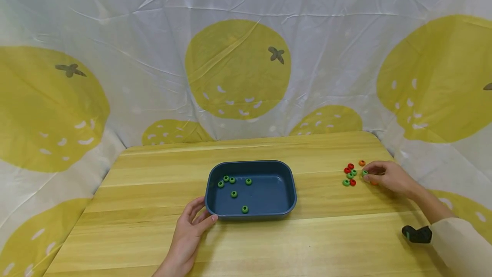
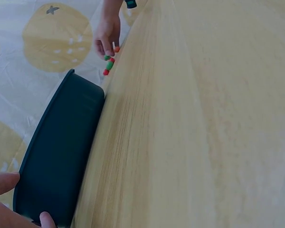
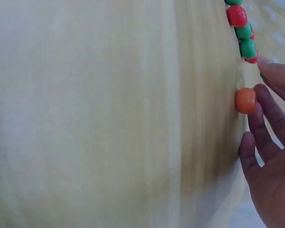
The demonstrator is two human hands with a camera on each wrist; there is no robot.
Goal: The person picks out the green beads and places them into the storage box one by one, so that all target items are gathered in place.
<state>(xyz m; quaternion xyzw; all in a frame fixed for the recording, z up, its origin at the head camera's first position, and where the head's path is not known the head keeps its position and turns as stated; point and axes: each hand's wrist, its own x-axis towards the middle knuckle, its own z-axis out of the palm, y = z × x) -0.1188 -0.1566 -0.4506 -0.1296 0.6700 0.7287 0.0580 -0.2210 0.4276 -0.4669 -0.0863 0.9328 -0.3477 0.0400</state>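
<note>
A dark blue rectangular tray stands near the middle of the table, with several green beads scattered inside it. My left hand grips the tray's near left corner, thumb on the front rim and fingers along the left side. Far to the right, my right hand pinches a green bead between thumb and fingertip. Left of that hand lies a loose cluster of green beads and red beads. An orange bead sits by the right fingers, partly covered in the head view.
The wooden table has a light, striped grain. Behind and beside it hangs a white cloth printed with large yellow fruit. Another orange bead lies at the back of the cluster. A black device is at the right wrist.
</note>
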